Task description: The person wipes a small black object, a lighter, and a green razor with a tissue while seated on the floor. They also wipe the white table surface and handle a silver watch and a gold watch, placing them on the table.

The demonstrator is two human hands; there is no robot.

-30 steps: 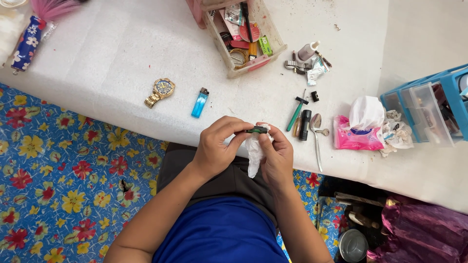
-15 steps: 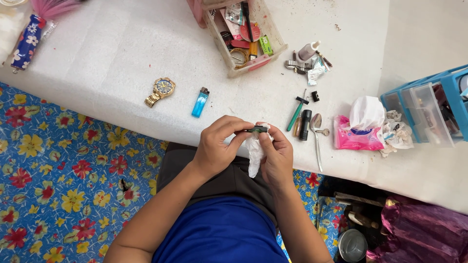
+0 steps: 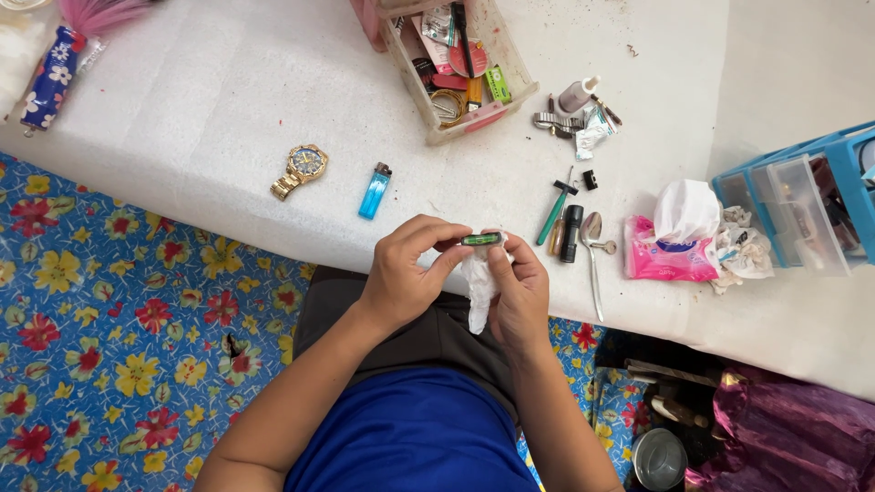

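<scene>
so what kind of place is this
Probably a home floor spot used for small repairs or tidying: a white sheet laid on a flowered mat, strewn with a gold watch, a blue lighter, small tools and a drawer of odds and ends.

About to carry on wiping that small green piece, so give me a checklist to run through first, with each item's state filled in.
1. Left hand pinches the small green piece by its end: ok.
2. Right hand holds the white tissue against the piece: ok.
3. Piece held over the white table edge, not over the floor: ok.
4. Piece already clean: cannot tell, too small.
5. Spare tissues in the pink pack within reach at right: ok.
6. Blue lighter and gold watch lie apart from the hands: ok.
</scene>
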